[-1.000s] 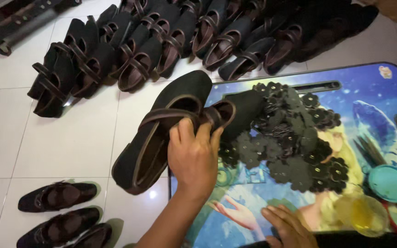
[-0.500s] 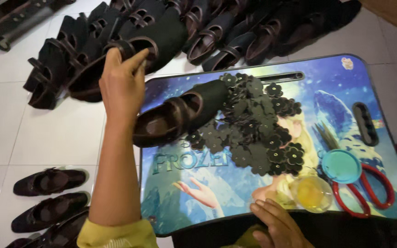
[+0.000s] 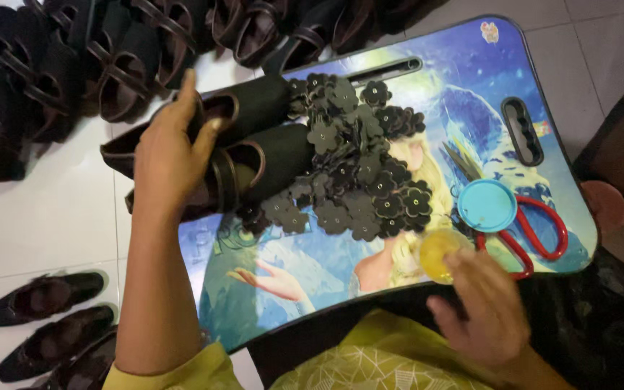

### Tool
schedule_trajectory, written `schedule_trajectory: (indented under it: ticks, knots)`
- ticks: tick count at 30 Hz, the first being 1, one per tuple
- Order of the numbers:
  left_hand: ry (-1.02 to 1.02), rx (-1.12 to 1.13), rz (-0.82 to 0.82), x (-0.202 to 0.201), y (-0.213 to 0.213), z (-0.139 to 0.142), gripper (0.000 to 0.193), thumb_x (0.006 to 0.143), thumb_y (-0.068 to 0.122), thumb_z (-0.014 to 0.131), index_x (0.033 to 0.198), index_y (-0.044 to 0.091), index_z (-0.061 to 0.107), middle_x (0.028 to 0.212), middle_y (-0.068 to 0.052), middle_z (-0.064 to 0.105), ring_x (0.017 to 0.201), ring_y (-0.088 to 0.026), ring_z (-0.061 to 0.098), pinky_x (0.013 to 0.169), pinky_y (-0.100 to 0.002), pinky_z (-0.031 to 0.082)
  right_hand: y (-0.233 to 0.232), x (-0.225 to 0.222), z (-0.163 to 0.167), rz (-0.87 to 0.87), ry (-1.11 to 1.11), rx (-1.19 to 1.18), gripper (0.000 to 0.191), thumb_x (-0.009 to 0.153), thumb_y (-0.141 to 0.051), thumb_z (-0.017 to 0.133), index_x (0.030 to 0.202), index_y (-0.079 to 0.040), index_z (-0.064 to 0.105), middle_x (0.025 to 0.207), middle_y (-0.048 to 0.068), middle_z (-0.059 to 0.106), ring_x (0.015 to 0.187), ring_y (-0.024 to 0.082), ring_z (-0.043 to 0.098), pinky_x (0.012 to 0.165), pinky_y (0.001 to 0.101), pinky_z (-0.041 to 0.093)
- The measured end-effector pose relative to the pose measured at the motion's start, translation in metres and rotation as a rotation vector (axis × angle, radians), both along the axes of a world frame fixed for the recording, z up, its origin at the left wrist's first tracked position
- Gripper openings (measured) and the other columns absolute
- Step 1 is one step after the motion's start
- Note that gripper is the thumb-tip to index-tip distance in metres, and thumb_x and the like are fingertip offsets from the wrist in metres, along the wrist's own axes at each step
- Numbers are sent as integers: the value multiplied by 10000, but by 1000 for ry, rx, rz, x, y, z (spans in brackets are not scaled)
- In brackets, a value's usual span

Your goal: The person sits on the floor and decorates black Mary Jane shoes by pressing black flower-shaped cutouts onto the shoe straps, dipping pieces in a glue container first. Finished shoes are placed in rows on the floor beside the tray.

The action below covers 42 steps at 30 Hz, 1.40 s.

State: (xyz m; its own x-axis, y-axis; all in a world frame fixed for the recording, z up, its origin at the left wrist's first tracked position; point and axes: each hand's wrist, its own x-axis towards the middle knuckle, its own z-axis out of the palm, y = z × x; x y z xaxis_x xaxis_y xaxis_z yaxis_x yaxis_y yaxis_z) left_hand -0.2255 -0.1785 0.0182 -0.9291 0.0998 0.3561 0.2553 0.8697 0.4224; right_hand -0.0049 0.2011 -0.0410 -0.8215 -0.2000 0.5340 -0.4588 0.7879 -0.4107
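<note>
My left hand [image 3: 171,155] grips a black slip-on shoe [image 3: 250,108] at its opening, on the far left corner of a picture-printed lap tray [image 3: 312,253]. A second black shoe [image 3: 269,162] lies just beside it, touching my palm. A heap of black flower-shaped cutouts [image 3: 359,170] covers the tray's middle. My right hand [image 3: 482,303] rests at the tray's near edge, fingertips on a small jar of yellow glue [image 3: 438,254].
A round blue lid [image 3: 487,205] and red-handled scissors [image 3: 536,235] lie at the tray's right. Many black shoes [image 3: 117,65] are piled on the white tile floor beyond the tray. A few more shoes [image 3: 45,321] sit on the floor at the lower left.
My left hand came back from the shoe pile with another shoe and set it beside the one on the tray. My right hand moved right to the glue jar.
</note>
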Motion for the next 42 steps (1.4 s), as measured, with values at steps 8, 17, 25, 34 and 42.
schedule_trajectory:
  ticks: [8,17,25,34,42]
  knots:
    - [161,5,-138,106,79,-16,191,868,32,771,1053,59,729,1091,-109,708,1000,-318,648,883,-436,481,18,-20,30,-51,-141,79,639,735,-267,864,1278,-22,632,1331,194,639,1288,397,566,1124,489,425]
    - [45,-105,-191,139,136,-56,409,859,215,794,1234,72,717,1206,-68,695,1071,-265,629,898,-405,480,26,-26,21,-10,-219,51,904,747,-281,897,1479,37,473,1381,161,628,1285,362,590,1158,510,401]
    - [74,31,-118,145,143,-62,192,925,114,753,1113,77,751,1149,-67,728,1052,-264,658,912,-404,502,37,-28,19,22,-164,135,617,711,-443,876,1172,-76,694,1454,184,551,1379,432,459,1160,569,364]
    - [50,35,-88,147,150,-62,221,893,133,776,1090,35,754,1151,-115,723,1060,-310,666,913,-427,503,35,-26,11,35,-189,193,570,745,-484,829,1143,-85,749,1490,183,528,1407,443,430,1150,591,340]
    - [13,95,-167,159,151,-64,264,888,162,790,1119,43,744,1233,-118,704,1118,-321,644,964,-434,495,37,-24,11,38,-181,173,560,758,-490,822,1132,-81,745,1510,190,509,1422,440,419,1167,590,337]
